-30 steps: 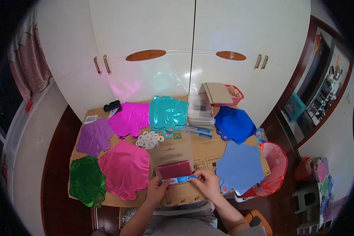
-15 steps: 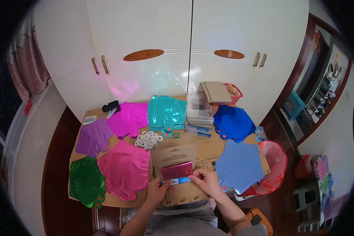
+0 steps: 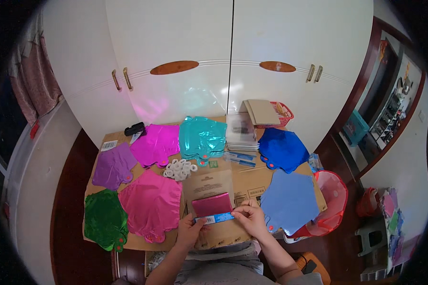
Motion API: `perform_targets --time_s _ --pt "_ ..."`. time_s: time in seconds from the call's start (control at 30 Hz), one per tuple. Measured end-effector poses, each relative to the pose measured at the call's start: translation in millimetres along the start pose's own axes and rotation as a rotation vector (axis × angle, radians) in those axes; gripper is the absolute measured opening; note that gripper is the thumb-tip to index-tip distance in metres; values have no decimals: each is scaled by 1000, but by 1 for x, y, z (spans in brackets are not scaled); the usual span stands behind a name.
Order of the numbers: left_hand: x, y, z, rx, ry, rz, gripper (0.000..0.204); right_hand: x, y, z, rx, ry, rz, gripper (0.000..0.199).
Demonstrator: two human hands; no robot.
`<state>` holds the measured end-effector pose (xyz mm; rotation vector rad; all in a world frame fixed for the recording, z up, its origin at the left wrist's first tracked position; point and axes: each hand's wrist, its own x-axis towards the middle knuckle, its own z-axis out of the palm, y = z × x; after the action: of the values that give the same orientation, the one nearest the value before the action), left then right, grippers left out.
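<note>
My left hand (image 3: 189, 232) and my right hand (image 3: 252, 222) pinch the two ends of a narrow blue-and-white printed strip (image 3: 221, 218) with a barcode, close to the table's front edge. Just beyond it is a folded pink foil piece (image 3: 211, 205), its near edge meeting the strip; whether the fingers also grip this foil I cannot tell. Below them lies a brown cardboard sheet (image 3: 207, 184). A large pink foil stack (image 3: 151, 204) is left of my left hand, and a pale blue foil stack (image 3: 291, 199) is to the right of my right hand.
White rings (image 3: 179, 169) are piled mid-table. Green (image 3: 104, 219), purple (image 3: 114, 165), magenta (image 3: 155, 144), teal (image 3: 203, 137) and dark blue (image 3: 284, 147) foil stacks surround them. Blue strips (image 3: 240, 158) lie near clear packets (image 3: 241, 133). A red bin (image 3: 335, 202) stands off the right edge.
The folded pink foil has shifted slightly left and reflects less light. More of the blue strip shows toward my right hand, whose fingers have moved a little.
</note>
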<state>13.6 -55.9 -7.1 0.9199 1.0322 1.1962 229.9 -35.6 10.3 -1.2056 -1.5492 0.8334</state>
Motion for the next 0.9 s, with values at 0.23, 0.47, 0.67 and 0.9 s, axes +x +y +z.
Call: perform_targets --time_s 0.23,0.47,0.67,0.9 --pt "2 -2 1 11 39 -42 15 0 -2 1 65 -77 60 15" --pt "19 -8 -7 132 -34 -137 19 11 11 0 -149 1 -72 26" --pt "28 -3 0 651 23 -71 33 72 42 0 -635 -356 -412 40" --pt "21 15 11 1596 -94 792 37 91 72 10 -800 -504 -372 43"
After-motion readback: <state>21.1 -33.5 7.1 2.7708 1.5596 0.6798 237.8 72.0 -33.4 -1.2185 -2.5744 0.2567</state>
